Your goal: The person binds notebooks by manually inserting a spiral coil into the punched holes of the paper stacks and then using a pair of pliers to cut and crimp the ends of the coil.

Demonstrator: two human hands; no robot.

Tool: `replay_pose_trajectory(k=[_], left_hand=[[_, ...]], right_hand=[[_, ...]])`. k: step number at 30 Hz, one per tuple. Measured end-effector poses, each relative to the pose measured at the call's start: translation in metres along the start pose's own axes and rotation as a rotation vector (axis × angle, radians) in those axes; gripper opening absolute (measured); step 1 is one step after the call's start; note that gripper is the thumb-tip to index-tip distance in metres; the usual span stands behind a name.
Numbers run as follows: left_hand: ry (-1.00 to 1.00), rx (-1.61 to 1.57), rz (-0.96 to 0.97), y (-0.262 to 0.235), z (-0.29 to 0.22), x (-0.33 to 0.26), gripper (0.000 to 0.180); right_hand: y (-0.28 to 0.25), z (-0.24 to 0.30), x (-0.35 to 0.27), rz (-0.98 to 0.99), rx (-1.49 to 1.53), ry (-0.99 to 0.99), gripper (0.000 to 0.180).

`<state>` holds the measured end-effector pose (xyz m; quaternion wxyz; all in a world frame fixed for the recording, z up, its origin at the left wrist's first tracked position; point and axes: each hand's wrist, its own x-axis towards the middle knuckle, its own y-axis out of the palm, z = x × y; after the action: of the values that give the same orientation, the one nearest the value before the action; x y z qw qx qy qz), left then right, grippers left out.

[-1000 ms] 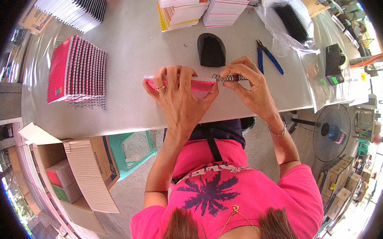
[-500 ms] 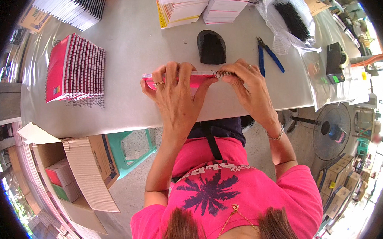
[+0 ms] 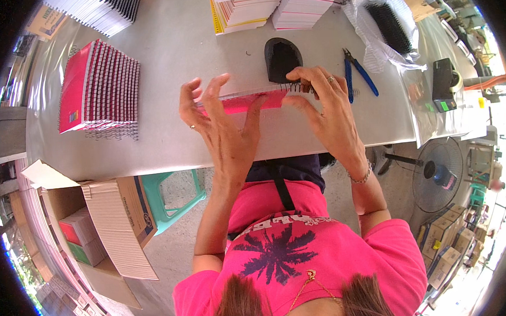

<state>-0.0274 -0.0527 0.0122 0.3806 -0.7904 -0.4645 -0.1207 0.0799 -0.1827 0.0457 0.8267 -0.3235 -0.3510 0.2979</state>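
A thin notebook with a pink cover [image 3: 270, 100] is in front of me, its spine edge up and its long side running left to right. Dark wire coil loops [image 3: 296, 87] show at its right end. My left hand [image 3: 223, 122] has its fingers spread over the left part, thumb against the cover. My right hand [image 3: 327, 107] curls round the coil's end, thumb near the cover's corner and forefinger raised beyond the wire. A black hollow rounded piece [image 3: 283, 59] lies just behind. Blue-handled cutters [image 3: 358, 74] lie to the right.
A stack of red coil-bound notebooks [image 3: 100, 88] stands at left. Paper stacks [image 3: 306, 7] are at the back. Black coils [image 3: 391, 27] lie on crumpled wrapping, near a tape dispenser [image 3: 444, 84]. Below the table edge are a cardboard box [image 3: 117, 220], green stool [image 3: 176, 203] and fan [image 3: 439, 173].
My left fingers have lifted and spread from the notebook's spine edge. My right forefinger has risen from the coil. More of the pink cover shows.
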Motion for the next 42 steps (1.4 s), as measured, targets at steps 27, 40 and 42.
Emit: replay_pose_trajectory(k=[27,40,42], left_hand=[[0.057,-0.230,0.239,-0.013,0.048,0.013,0.075],[0.057,-0.239,0.223,-0.013,0.049,0.014,0.073],[0.051,-0.252,0.223,-0.014,0.048,0.014,0.075]], right_hand=[[0.012,-0.064,0.036,0.398,0.105,-0.035,0.052],[-0.027,-0.052,0.029,0.754,0.924,0.174,0.061],[-0.030,-0.030,0.021,0.677,0.811,0.235,0.055]])
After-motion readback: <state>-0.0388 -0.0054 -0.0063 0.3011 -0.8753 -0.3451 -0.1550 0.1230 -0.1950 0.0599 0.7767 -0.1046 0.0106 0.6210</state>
